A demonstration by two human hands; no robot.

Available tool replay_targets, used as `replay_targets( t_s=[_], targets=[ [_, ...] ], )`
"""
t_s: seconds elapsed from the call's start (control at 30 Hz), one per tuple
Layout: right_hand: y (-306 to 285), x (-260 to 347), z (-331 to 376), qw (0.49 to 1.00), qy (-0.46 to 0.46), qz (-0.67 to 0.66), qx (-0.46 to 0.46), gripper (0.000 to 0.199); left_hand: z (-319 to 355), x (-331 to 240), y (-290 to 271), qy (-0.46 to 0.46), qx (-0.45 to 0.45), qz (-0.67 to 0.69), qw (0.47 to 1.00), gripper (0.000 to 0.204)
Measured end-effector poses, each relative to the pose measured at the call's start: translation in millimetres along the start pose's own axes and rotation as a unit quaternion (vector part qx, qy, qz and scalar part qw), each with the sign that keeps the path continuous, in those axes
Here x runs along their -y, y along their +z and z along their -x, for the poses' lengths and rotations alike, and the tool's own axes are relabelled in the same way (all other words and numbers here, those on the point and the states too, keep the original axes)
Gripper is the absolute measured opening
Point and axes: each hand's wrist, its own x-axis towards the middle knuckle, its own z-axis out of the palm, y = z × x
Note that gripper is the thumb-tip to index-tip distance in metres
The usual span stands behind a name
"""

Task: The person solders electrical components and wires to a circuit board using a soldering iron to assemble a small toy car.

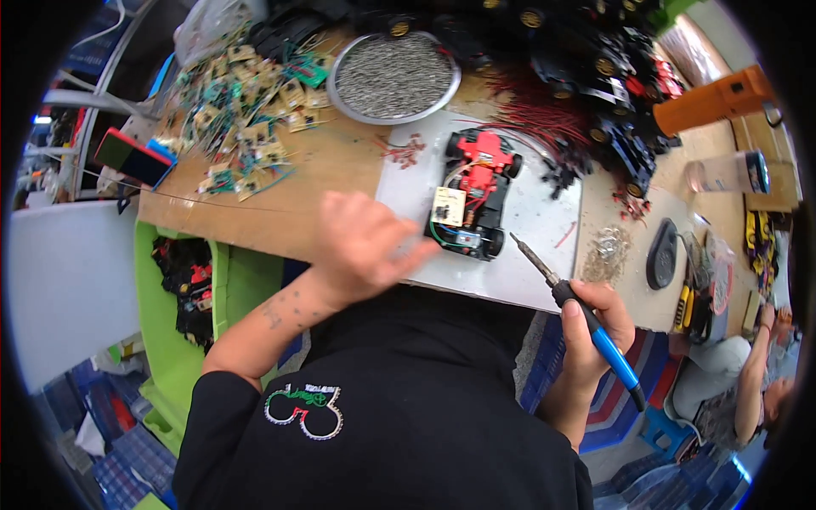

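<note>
A toy car chassis in black and red lies on a white board, with a small cream circuit board and thin wires on its upper side. My left hand is just left of the chassis, smeared by motion. One finger points toward the chassis edge; I cannot tell whether it touches or whether the hand holds anything. My right hand is closed around a soldering iron with a blue handle and black grip. Its metal tip points up and left, beside the chassis's lower right wheel and apart from it.
A round metal tray of small metal pieces stands at the back, right of piled circuit boards. Black car bodies and red wires crowd the back right. A green bin stands at left; another person sits at right.
</note>
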Motion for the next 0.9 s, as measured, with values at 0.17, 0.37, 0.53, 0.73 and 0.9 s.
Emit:
replay_targets(
  t_s=[0.17, 0.37, 0.53, 0.73, 0.9],
  targets=[
    [-18.4, -12.1, -3.9, 0.994, 0.055, -0.008, -0.091, 0.016, -13.8, 15.0, -2.7, -0.06, -0.025, -0.095, 0.993, 0.028],
    [-88.7, -23.6, -4.6, 0.934, -0.008, 0.07, -0.351, 0.015, -18.2, 0.6, 4.4, -0.123, 0.113, 0.252, 0.953, 0.037],
    [-121.9, -27.5, -11.6, 0.885, -0.026, 0.188, -0.426, 0.013, -17.2, 9.9, 7.5, -0.179, 0.129, 0.304, 0.927, 0.034],
    [-150.1, -70.3, -28.0, 0.926, 0.069, 0.029, -0.371, 0.02, -22.4, 8.3, 11.6, -0.188, 0.129, 0.337, 0.913, 0.03],
    [-138.5, -103.7, -21.4, 0.883, 0.198, -0.301, -0.3, 0.034, -7.1, 2.9, 16.6, -0.216, 0.113, 0.4, 0.884, 0.031]
  ],
)
